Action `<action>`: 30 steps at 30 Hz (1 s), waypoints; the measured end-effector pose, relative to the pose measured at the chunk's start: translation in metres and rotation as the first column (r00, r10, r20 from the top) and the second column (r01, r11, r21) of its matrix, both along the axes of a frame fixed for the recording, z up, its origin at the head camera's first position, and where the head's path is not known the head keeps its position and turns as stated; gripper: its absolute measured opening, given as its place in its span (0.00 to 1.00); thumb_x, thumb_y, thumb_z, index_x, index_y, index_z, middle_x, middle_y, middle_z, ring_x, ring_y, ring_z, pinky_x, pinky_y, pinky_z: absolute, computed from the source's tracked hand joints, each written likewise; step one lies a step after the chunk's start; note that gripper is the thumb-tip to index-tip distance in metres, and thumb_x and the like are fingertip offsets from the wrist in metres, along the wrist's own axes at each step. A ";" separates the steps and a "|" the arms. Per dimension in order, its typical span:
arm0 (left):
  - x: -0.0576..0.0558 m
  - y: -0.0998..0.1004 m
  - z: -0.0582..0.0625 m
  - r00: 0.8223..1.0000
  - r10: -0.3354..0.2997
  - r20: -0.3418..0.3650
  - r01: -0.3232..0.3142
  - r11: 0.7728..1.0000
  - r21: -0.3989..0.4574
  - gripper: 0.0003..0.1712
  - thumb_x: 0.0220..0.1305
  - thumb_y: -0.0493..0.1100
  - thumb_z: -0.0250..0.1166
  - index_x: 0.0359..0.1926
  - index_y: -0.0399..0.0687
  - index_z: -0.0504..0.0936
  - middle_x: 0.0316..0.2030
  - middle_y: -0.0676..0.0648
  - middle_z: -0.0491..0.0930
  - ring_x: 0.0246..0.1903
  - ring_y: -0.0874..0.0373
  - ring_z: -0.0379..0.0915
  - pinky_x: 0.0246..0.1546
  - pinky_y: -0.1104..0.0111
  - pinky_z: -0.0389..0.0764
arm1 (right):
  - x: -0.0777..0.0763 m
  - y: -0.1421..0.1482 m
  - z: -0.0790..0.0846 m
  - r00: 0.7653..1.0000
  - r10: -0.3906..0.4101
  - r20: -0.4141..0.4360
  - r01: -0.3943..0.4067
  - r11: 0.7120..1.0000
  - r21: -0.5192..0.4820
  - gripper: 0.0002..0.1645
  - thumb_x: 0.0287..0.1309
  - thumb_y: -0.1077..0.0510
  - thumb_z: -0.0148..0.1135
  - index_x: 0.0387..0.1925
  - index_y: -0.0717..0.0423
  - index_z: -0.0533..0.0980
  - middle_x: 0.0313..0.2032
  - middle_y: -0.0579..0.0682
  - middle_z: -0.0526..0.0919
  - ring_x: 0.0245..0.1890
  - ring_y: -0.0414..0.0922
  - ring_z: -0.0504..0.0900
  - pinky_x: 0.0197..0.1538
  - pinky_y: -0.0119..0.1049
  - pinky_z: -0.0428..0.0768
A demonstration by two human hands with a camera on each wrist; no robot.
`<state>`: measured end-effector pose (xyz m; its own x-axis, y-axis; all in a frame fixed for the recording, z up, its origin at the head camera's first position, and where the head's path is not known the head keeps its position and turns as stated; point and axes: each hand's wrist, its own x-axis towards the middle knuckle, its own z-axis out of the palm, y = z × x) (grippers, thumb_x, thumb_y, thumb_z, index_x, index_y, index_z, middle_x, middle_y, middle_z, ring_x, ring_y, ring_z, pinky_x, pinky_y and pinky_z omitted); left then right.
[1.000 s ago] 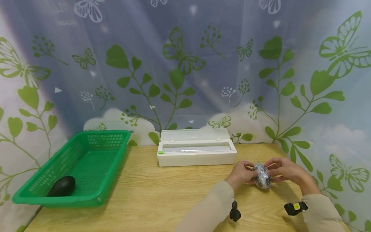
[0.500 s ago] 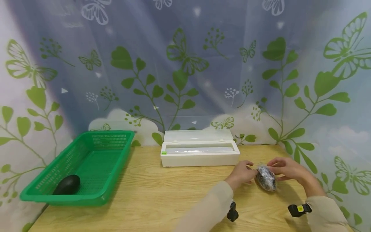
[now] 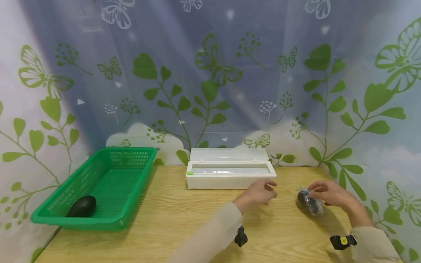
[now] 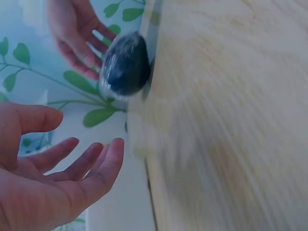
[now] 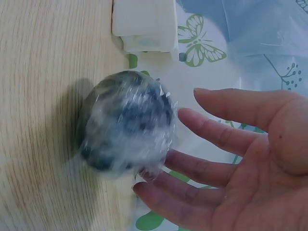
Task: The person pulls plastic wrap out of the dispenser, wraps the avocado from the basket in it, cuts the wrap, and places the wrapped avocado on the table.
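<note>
A dark, egg-shaped fruit that looks like an avocado (image 3: 309,202), wrapped in crinkled clear film, lies on the table at the right. My right hand (image 3: 332,193) is at its right side; in the right wrist view the fingers are loosely spread, and the lower fingertips touch or nearly touch the wrapped avocado (image 5: 126,122). My left hand (image 3: 258,193) is apart from it, over the table before the white box, holding nothing. In the left wrist view its fingers (image 4: 103,168) are relaxed, with the avocado beyond them.
A white cling film dispenser (image 3: 230,182) with its clear lid raised stands at the back middle. At the left is a green basket (image 3: 123,215) holding another dark, smooth avocado (image 3: 84,206). A patterned curtain (image 3: 171,91) hangs behind the wooden table (image 3: 171,226).
My left hand has let go of the wrapped avocado and moved left towards the white box. The avocado has turned and shifted slightly rightwards, with my right hand staying beside it.
</note>
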<state>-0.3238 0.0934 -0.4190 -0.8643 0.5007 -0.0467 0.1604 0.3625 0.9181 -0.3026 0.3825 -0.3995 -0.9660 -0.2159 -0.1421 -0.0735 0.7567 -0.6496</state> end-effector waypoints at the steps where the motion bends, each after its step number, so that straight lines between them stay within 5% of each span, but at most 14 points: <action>1: -0.001 -0.004 0.001 1.000 -0.006 -0.016 0.005 1.000 -0.006 0.23 0.71 0.40 0.63 0.65 0.45 0.78 0.54 0.42 0.81 0.46 0.49 0.83 0.44 0.57 0.89 | 0.000 0.000 0.000 1.000 -0.004 0.004 0.004 1.000 -0.003 0.25 0.75 0.54 0.56 0.60 0.71 0.72 0.61 0.79 0.75 0.58 0.69 0.79 0.49 0.57 0.85; 9: -0.006 -0.037 0.009 0.986 -0.056 -0.154 0.049 0.998 -0.046 0.23 0.73 0.40 0.61 0.67 0.46 0.78 0.59 0.40 0.81 0.54 0.51 0.83 0.44 0.69 0.86 | -0.001 0.000 -0.002 1.000 -0.005 -0.010 0.005 1.000 0.012 0.26 0.76 0.54 0.56 0.62 0.72 0.71 0.63 0.83 0.69 0.61 0.74 0.74 0.49 0.57 0.85; 17: -0.019 -0.086 0.019 0.956 -0.025 -0.292 0.013 0.999 -0.042 0.15 0.73 0.38 0.62 0.57 0.44 0.84 0.52 0.42 0.86 0.50 0.50 0.83 0.50 0.67 0.85 | 0.003 -0.011 0.002 0.981 0.031 -0.189 -0.009 0.993 0.115 0.24 0.72 0.56 0.62 0.62 0.68 0.74 0.65 0.83 0.66 0.62 0.83 0.66 0.53 0.66 0.81; 25: -0.044 -0.151 0.041 0.954 0.027 -0.297 -0.054 0.995 -0.081 0.13 0.70 0.35 0.65 0.53 0.40 0.86 0.49 0.40 0.86 0.49 0.47 0.84 0.48 0.63 0.86 | 0.006 -0.048 0.016 0.936 0.023 -0.351 0.021 0.992 0.122 0.22 0.68 0.57 0.65 0.59 0.64 0.78 0.61 0.73 0.78 0.58 0.77 0.76 0.51 0.64 0.83; 30: -0.060 -0.190 0.053 0.952 0.048 -0.301 -0.093 0.986 -0.139 0.13 0.68 0.34 0.67 0.52 0.37 0.86 0.48 0.37 0.86 0.49 0.45 0.84 0.47 0.61 0.87 | -0.002 -0.070 0.021 0.927 0.019 -0.374 0.007 0.998 0.068 0.21 0.68 0.59 0.65 0.58 0.65 0.79 0.58 0.70 0.81 0.57 0.72 0.80 0.50 0.60 0.86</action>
<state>-0.3840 -0.0963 -0.3660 -0.8835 0.4449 0.1468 0.3854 0.5120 0.7677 -0.3049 0.3122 -0.3789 -0.9504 -0.2243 0.2155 -0.3062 0.7961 -0.5219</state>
